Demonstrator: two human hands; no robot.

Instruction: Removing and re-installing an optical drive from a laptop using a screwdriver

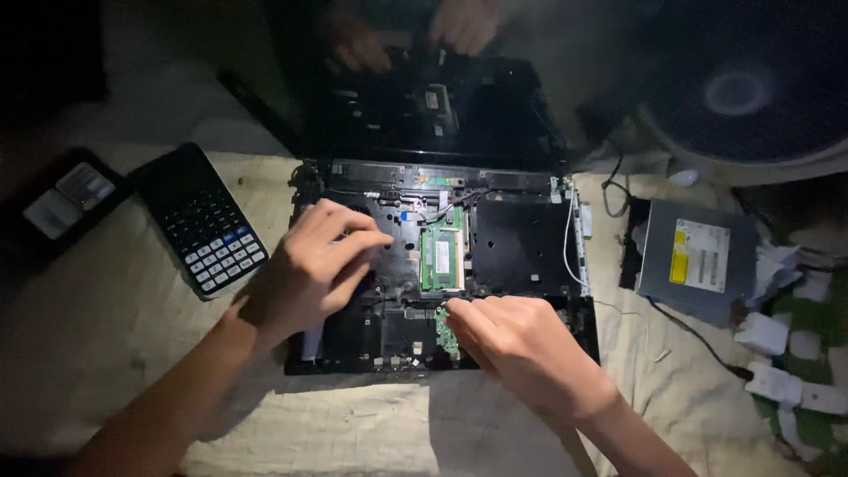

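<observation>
Black opened laptop [521,238]: left hand [309,269] rests curled on it, grasping nothing; right hand [521,340] fingers [459,311] pinch a small green board [444,329].

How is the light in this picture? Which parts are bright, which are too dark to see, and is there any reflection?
Head view: light falls on the left hand, right hand and opened laptop base; the corners sink into black. The glossy laptop screen mirrors two hands dimly. The fan is murky. Focus looks sharp at the centre.
</observation>
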